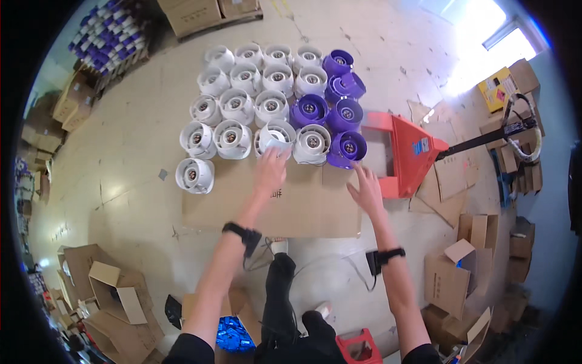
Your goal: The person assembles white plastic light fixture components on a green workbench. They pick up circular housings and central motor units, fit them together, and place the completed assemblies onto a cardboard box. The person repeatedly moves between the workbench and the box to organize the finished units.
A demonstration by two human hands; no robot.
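Observation:
Rows of white and purple round housings, open at the top with a ring and small parts inside, stand on a flat cardboard sheet [260,212]. My left hand [271,170] reaches to a white housing [265,134] in the near row, its fingers closed at a pale flat piece [279,147] that lies over the housing's near rim. Fingers apart, my right hand [367,189] is at the near side of a purple housing [347,149] at the right end of that row; whether the fingertips touch it is unclear.
A red pallet jack [407,155] stands right of the housings. Below me are a box of blue packets [235,333] and a red stool [357,348]. Open cartons [118,291] lie at the left, more cartons [451,273] at the right. Stacked purple and white pieces [109,37] stand far left.

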